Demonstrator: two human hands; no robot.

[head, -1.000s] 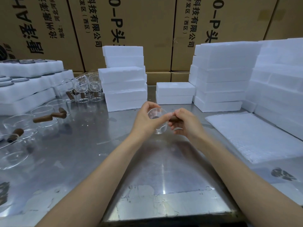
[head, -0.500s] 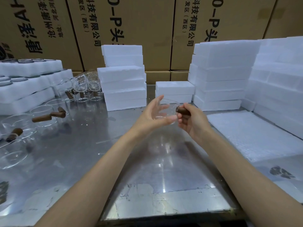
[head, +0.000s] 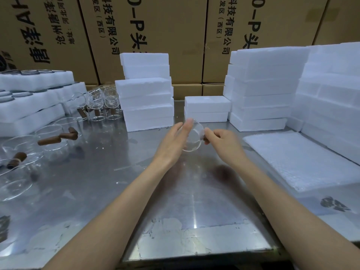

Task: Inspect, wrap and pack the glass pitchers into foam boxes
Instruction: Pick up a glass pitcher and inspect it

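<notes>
Your right hand pinches the fragile, slippery glass pitcher by its wooden handle while your left hand, fingers straight, steadies its smooth wall.

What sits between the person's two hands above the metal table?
In the head view, a clear glass pitcher sits between the left hand and the right hand, whose fingers pinch its handle side.

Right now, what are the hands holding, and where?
A glass pitcher. The right hand pinches its brown handle; the left hand rests flat against its side.
</notes>
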